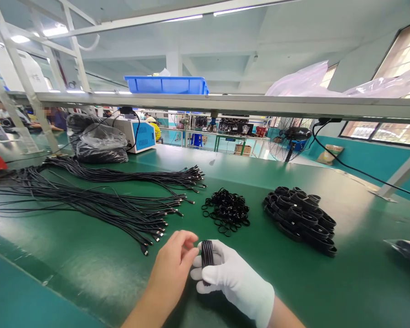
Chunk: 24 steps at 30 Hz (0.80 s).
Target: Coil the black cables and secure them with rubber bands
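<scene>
A black cable point(207, 253), wound into a small coil of several turns, is in my right hand point(230, 273), which wears a white glove. Its thumb and fingers close around the coil. My left hand point(174, 257) is bare and sits just left of the coil. Its fingers are bent, with the thumb and index fingertips a little apart and nothing visible between them. Beyond my hands lies a heap of small black rings point(227, 207). Straight black cables point(123, 205) are spread to the left, their connector ends pointing right. To the right, coiled black cables point(300, 216) are stacked in a pile.
The green table point(328, 291) carries a plastic-wrapped bundle point(100, 141) and a blue-and-white machine point(140, 134) at the back left. A shelf point(239, 104) spans overhead, holding a blue bin point(167, 85). A black fan point(289, 136) stands behind. A plastic bag point(406, 249) lies far right.
</scene>
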Available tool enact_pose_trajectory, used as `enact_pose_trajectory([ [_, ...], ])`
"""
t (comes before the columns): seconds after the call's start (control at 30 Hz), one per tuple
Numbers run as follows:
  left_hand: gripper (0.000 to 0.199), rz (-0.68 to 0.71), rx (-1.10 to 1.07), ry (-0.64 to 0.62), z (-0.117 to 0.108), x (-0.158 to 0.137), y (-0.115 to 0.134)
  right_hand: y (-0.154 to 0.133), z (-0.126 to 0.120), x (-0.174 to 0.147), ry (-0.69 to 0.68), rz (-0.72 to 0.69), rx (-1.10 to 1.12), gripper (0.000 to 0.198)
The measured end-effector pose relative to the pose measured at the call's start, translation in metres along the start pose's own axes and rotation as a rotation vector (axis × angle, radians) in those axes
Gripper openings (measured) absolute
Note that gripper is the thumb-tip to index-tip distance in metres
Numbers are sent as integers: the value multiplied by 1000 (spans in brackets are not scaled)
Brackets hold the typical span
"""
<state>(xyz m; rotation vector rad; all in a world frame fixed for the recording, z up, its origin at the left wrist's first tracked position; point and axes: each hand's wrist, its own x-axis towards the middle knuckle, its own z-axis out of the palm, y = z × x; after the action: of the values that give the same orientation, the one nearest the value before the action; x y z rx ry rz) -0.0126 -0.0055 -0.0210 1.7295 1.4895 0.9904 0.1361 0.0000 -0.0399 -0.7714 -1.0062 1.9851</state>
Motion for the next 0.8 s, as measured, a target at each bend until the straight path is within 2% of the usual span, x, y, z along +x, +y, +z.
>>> enact_pose_trajectory([
  [0.07,30,161,85,58,3,-3,-3,2,0,0,11,12,-40,53],
  [0.13,34,272,130,84,7,-5,-7,4,1,1,21,8,-88,51],
  [0.27,29,336,167,229,14,-6,-14,3,7,1,0,-3,-83,49],
  [0.37,27,341,132,271,14,-5,-15,0,10,0,-2,-5,-56,48],
  [0.5,29,300,91,233,12,-2,-15,1,8,1,2,-48,-102,51],
  [0.67,28,328,65,238,14,4,-18,4,9,3,-22,7,-82,50],
  [0.8,27,234,76,193,6,11,-10,2,10,3,49,-34,-46,58],
])
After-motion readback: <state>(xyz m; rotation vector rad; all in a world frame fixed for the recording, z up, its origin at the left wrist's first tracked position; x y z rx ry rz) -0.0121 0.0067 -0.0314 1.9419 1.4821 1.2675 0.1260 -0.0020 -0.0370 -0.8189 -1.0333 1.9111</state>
